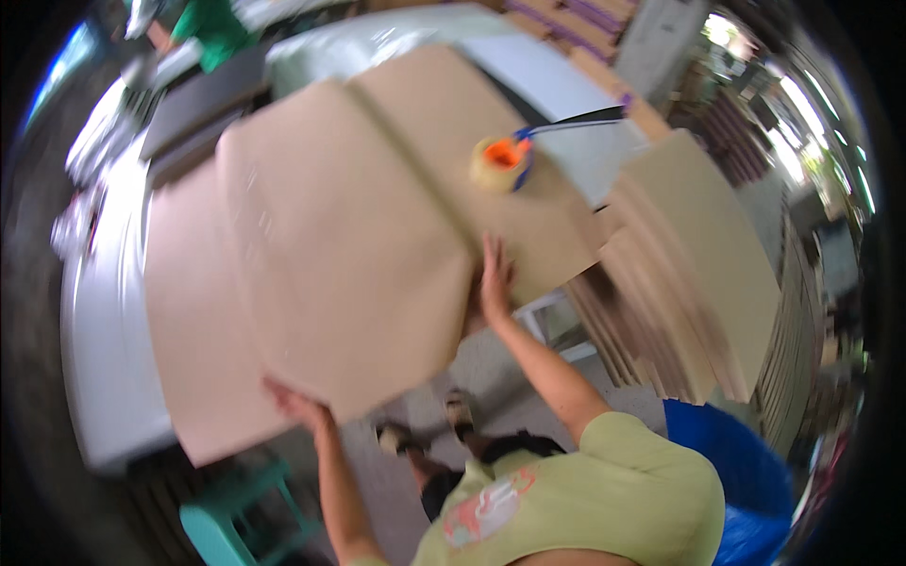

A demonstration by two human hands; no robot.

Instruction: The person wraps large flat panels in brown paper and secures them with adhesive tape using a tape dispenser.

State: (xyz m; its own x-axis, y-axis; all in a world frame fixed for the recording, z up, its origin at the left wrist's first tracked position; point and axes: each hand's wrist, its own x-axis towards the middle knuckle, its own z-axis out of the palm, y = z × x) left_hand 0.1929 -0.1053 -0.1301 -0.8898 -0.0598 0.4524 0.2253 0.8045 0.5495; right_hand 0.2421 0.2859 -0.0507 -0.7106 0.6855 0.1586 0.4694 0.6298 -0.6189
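A large brown cardboard sheet (330,245), creased and bowed upward, spreads over the worktable in front of me. At its near edge on the left, my left hand (302,406) is closed on the cardboard, its fingers smeared by motion. My right hand (494,283) grips the right-hand edge of the bowed panel, with some fingers upright and others hidden behind it. Beyond that hand, a tape dispenser (503,162) with a pale tape roll, an orange hub and a blue frame rests on the flat right part of the cardboard.
Stacked cardboard sheets (694,255) stand close on my right, above a blue plastic bag (736,481). A teal stool (236,519) is at the lower left. A white-covered table edge (109,358) runs along the left. Far left, a person in green (209,30) is partly visible.
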